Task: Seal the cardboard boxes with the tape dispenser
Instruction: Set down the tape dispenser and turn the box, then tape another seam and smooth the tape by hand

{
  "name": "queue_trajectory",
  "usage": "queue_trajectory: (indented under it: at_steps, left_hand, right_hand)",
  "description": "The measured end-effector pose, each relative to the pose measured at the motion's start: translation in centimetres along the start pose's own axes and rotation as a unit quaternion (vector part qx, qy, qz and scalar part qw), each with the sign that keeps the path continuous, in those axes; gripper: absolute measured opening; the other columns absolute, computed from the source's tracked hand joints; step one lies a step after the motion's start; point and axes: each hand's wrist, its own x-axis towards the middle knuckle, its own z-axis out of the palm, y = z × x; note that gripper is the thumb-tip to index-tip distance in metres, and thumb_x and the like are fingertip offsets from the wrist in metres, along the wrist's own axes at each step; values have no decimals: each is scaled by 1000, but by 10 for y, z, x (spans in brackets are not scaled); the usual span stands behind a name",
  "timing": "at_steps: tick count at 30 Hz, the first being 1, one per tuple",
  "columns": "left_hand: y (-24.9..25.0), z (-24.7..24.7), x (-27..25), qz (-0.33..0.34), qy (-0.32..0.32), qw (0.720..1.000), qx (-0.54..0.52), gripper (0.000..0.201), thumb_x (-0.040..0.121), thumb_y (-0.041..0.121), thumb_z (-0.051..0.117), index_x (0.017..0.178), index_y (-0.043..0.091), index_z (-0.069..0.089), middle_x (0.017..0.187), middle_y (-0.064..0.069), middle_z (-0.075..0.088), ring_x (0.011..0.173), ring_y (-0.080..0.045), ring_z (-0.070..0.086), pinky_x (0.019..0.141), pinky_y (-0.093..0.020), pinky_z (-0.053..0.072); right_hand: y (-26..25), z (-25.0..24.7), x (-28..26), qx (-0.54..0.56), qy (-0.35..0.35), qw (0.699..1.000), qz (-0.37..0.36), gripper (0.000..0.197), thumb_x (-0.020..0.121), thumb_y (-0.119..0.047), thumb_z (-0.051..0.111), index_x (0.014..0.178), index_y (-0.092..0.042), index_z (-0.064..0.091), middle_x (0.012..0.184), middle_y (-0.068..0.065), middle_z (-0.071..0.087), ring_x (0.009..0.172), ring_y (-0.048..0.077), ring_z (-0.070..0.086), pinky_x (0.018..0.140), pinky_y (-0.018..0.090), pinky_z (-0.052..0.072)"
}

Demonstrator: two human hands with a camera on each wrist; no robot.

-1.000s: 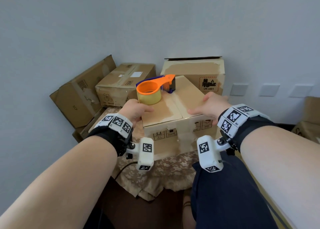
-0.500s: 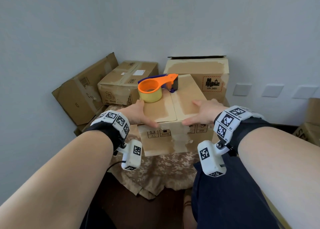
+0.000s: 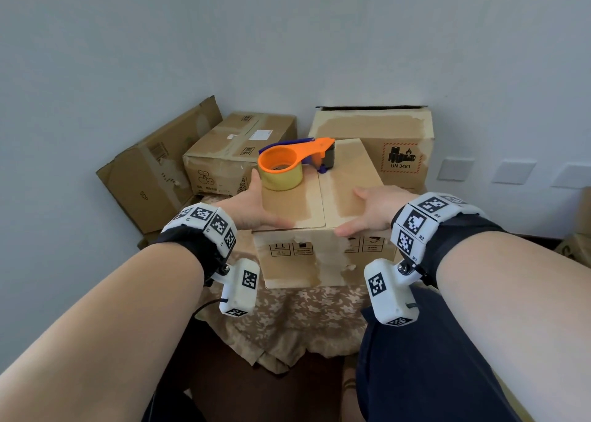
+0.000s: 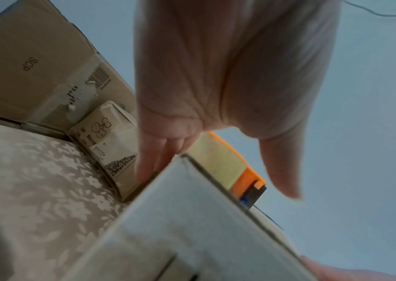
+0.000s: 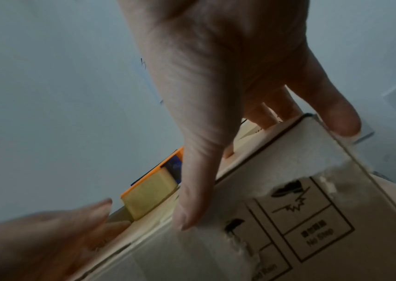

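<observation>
A closed cardboard box point(image 3: 345, 182) stands on a floral cloth in front of me, its top seam running away from me. An orange tape dispenser point(image 3: 287, 162) with a yellowish roll lies on the far left of its lid. My left hand point(image 3: 256, 204) lies against the box's left side, fingers straight down the side point(image 4: 149, 161) and thumb over the near top edge. My right hand point(image 3: 371, 212) mirrors it on the right, thumb point(image 5: 192, 199) pressed on the front top edge. In the wrist views the dispenser point(image 4: 216, 159) point(image 5: 149, 192) shows past the box edge.
A tilted box point(image 3: 150, 172) leans in the left corner, with a taped box point(image 3: 236, 153) beside it. An open-topped box point(image 3: 377, 127) marked UN 3481 stands behind at the right. The floral cloth point(image 3: 303, 319) hangs over the front. Wall plates point(image 3: 454, 169) sit at right.
The box has turned from skewed to square with me and come a little nearer. Both hands slid from its top corners to its sides. The dispenser rode along on the lid.
</observation>
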Motion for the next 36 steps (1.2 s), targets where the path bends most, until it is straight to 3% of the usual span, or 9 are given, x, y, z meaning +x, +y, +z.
queue_trajectory:
  at_steps: [3,5,11,16,19,23,28,30,36]
  left_hand:
    - [12,-4,3,13,80,997,-17,114,83,43,68,147,22,-24,156,-7,24,137,-26,34,111,-38,32]
    - [23,-3,2,43,120,990,64,88,92,35,59,152,24,-4,152,-9,31,133,-27,39,106,-34,33]
    - [34,-1,10,51,194,957,212,35,92,31,55,123,15,53,114,-8,61,102,-25,57,79,-30,43]
    - [35,0,7,86,260,959,80,29,94,36,51,108,12,56,90,-8,61,83,-26,59,75,-36,50]
    - [42,-2,1,89,193,960,-181,35,97,37,46,114,6,54,81,-10,60,71,-21,60,73,-37,57]
    - [53,-4,-15,60,23,907,-417,34,101,37,40,114,7,47,76,-16,60,65,-21,59,63,-28,55]
    - [55,-3,-25,29,-94,891,-444,38,101,46,28,110,11,41,66,-14,58,55,-20,56,54,-24,50]
    - [53,-2,-28,18,-117,890,-439,38,102,45,27,106,11,42,68,-14,58,57,-21,57,54,-25,52]
    - [53,-1,-34,-7,-123,883,-453,46,102,46,26,91,10,52,65,-12,57,58,-19,57,53,-22,54]
  right_hand:
    - [-2,-4,-4,-19,1,1000,-11,98,74,-70,62,148,-17,28,142,6,46,124,25,48,88,32,42]
    - [-4,-7,-5,-28,-3,999,-15,93,75,-69,62,146,-16,33,139,7,50,121,25,51,84,31,41]
    - [-5,-8,-6,-39,-4,999,-15,92,75,-69,62,146,-18,32,140,6,49,123,25,50,84,31,41]
    - [-2,-4,-5,-35,24,999,-6,98,68,-79,59,144,-22,35,138,9,46,123,28,46,94,36,42]
    - [1,-4,-1,107,67,992,-20,86,78,-75,50,143,-22,40,145,9,42,131,29,40,104,39,37]
    - [-3,-12,8,398,160,902,-48,52,101,-45,29,135,-10,47,134,14,53,119,29,51,101,39,41]
    - [-14,-23,-1,704,52,704,-81,55,96,-62,26,125,-24,52,118,5,64,106,25,62,86,47,54]
    - [-15,-24,0,733,17,673,-96,60,92,-70,24,121,-27,55,113,6,69,102,26,66,80,46,56]
    - [-13,-16,6,787,-53,600,-132,74,89,-74,18,127,-26,58,126,10,62,111,26,61,94,46,47]
